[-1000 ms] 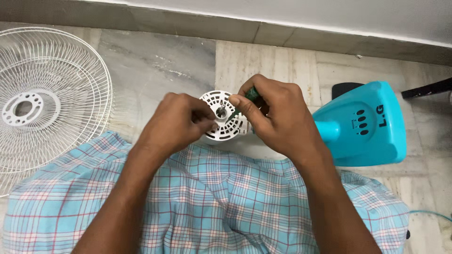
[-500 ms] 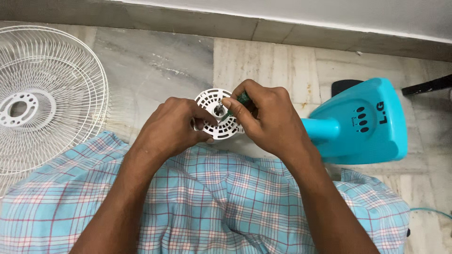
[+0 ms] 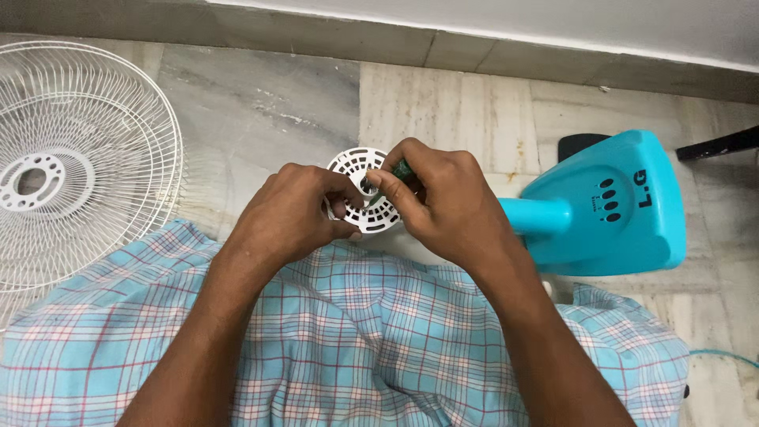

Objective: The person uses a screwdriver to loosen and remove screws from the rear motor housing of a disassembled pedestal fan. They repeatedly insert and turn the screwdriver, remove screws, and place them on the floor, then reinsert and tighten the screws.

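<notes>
- Over the checked cloth (image 3: 379,332), near the floor's front edge, the left hand (image 3: 296,213) still pinches the round white slotted cover (image 3: 365,194).
- Right hand (image 3: 443,202), closed on a green tool (image 3: 402,168), has shifted slightly; work continues.
- Beyond: turquoise fan base (image 3: 609,209), white grille (image 3: 71,158).

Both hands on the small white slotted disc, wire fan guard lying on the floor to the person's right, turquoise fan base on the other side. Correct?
Not quite. In the head view the wire fan guard lies to the person's left; the turquoise fan base is on the right. The left hand and right hand do both hold the white slotted disc.
</notes>
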